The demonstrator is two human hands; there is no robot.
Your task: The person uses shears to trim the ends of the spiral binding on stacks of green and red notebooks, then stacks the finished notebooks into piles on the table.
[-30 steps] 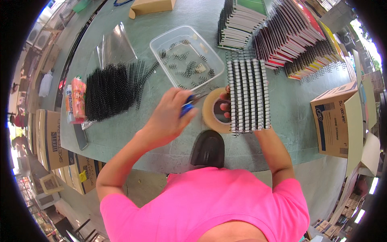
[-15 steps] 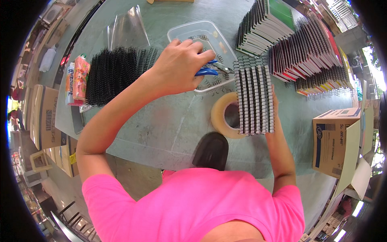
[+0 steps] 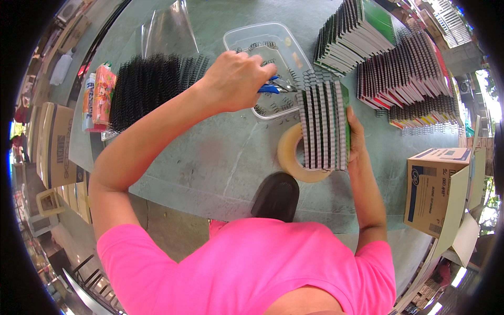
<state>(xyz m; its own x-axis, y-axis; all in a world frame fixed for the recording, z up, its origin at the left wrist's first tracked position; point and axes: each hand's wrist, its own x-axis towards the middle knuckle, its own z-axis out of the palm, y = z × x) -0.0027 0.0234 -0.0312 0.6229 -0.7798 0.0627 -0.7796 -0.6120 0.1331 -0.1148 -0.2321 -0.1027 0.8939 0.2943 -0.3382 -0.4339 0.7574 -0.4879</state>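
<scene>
My left hand [image 3: 236, 80] is closed around blue-handled pliers [image 3: 275, 87]. Their metal jaws point right, at the far end of the coils on a stack of spiral notebooks [image 3: 324, 128]. My right hand [image 3: 355, 134] grips that stack from its right side, holding it up with the black coil spines facing me; a green cover shows along its edge. Loose coil ends stick out beyond the far end of the stack. Behind the pliers, a clear plastic tub [image 3: 257, 31] holds several short bits of black coil. A roll of tape [image 3: 290, 152] lies partly hidden under the stack.
Black spiral coils [image 3: 144, 94] are heaped at left, beside an orange packet [image 3: 105, 86] and clear plastic sheet [image 3: 170, 31]. Piles of green notebooks [image 3: 352, 37] and red notebooks [image 3: 394, 68] stand at back right. An open cardboard box [image 3: 436, 189] sits right; a dark rounded object [image 3: 277, 197] lies near me.
The notebook stack has shifted slightly left and turned, showing more of its green cover. My left hand and the pliers have moved only a little.
</scene>
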